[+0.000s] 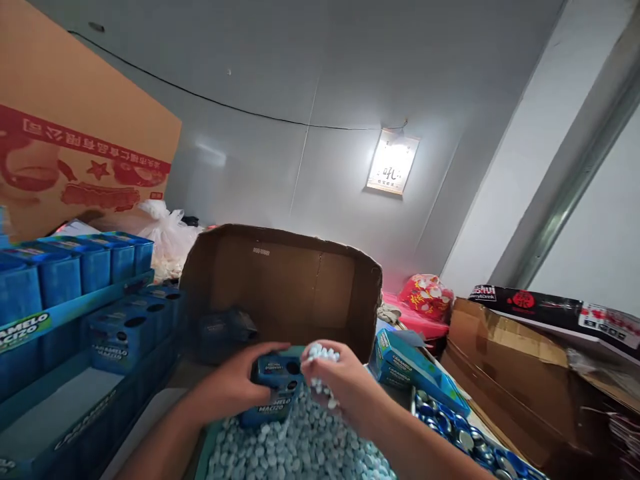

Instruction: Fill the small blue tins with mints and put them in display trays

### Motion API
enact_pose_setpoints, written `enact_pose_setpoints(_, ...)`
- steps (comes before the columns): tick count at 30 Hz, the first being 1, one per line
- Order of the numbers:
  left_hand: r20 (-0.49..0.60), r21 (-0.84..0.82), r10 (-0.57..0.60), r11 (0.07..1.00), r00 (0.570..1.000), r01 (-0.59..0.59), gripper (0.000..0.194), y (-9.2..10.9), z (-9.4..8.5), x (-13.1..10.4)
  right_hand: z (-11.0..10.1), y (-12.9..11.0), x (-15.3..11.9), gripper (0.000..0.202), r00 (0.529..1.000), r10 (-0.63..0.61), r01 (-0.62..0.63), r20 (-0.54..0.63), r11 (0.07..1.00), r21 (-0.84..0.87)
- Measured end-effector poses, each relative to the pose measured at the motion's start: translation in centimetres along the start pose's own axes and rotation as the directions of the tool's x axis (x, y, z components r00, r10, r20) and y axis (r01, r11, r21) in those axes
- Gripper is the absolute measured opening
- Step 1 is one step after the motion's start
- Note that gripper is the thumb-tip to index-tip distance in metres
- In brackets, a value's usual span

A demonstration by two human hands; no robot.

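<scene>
My left hand (240, 383) is wrapped round a small blue box (267, 412) with printed lettering and a dark round hole in its top; a second such box seems pressed against it. My right hand (340, 380), just right of the boxes, is closed round a heap of pale blue candies (323, 353), some of them at its underside. Below both hands lies a mass of the same pale candies (295, 453) in a green-edged container (204, 457).
Trays of blue boxes (95, 267) are stacked at the left. Behind the hands stands an open brown carton (280, 287). At the right are a blue display box (420, 373), shiny blue and silver lids (465, 437) and a large cardboard box (505, 373).
</scene>
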State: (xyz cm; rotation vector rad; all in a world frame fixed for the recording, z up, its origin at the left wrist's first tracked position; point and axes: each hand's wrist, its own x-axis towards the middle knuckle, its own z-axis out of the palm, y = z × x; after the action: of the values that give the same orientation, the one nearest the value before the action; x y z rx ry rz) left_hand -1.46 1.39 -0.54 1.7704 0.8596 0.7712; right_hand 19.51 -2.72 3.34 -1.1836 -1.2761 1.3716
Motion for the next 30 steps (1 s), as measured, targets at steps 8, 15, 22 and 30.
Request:
enact_pose_setpoints(8, 0.180, -0.049, 0.102, 0.994, 0.978, -0.094, 0.053, 1.4, -0.3, -0.3, 2.3, -1.3, 3.1, 0.027, 0.989, -0.144, 0.145, -0.023, 0.954, 0.261)
enact_pose_setpoints(15, 0.228, 0.023, 0.049, 0.998, 0.972, -0.056, 0.055, 1.3, -0.2, -0.7, 2.9, 0.4, 3.3, 0.023, 0.971, -0.214, 0.239, -0.108, 0.899, 0.367)
enact_pose_setpoints(22, 0.278, -0.061, 0.026, 0.998, 0.960, -0.010, 0.061, 0.1, -0.1, -0.4, 3.2, 0.9, 3.1, 0.022, 0.952, -0.214, 0.282, -0.217, 0.891, 0.356)
enact_pose_setpoints(30, 0.283, -0.029, 0.016, 1.000, 0.959, -0.008, 0.050, 0.3, 0.0, -0.2, 3.1, 1.4, 2.8, 0.022, 0.954, -0.197, 0.270, -0.226, 0.892, 0.363)
